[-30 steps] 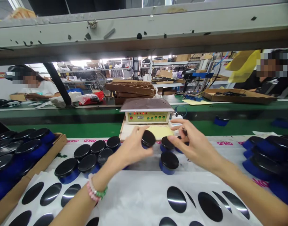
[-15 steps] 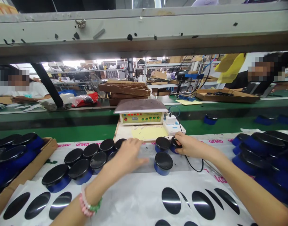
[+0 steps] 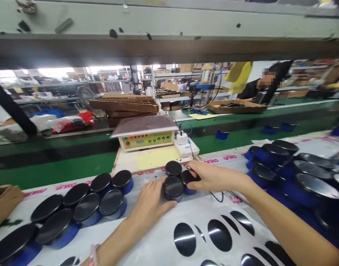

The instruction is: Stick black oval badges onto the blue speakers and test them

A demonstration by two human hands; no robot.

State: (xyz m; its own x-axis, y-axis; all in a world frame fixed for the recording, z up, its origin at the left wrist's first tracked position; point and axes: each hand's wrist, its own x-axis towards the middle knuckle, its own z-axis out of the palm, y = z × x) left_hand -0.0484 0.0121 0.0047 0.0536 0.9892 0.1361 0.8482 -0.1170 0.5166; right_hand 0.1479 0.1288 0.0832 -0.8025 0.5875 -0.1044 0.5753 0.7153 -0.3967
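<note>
Three round blue pieces with black tops stand close together at the middle of the white sheet. My left hand (image 3: 151, 201), fingers apart, lies against the left side of the front piece (image 3: 173, 187). The right piece (image 3: 189, 181) is gripped by my right hand (image 3: 201, 176), its thumb and fingers around the far and right side. Behind the front one stands the third piece (image 3: 173, 168). Left of my left hand, several like pieces (image 3: 112, 203) stand in two slanting rows.
Flat black discs (image 3: 184, 239) lie on the sheet in front. A control box (image 3: 147, 142) and a white power strip (image 3: 187, 148) stand behind, with a cable. More blue pieces (image 3: 271, 155) are heaped at right. A cardboard box (image 3: 9, 203) is at left. A person sits across the belt.
The view has turned to the right. My left hand has come up beside the front piece. The right piece, in my right hand, now sits nearer the front piece.
</note>
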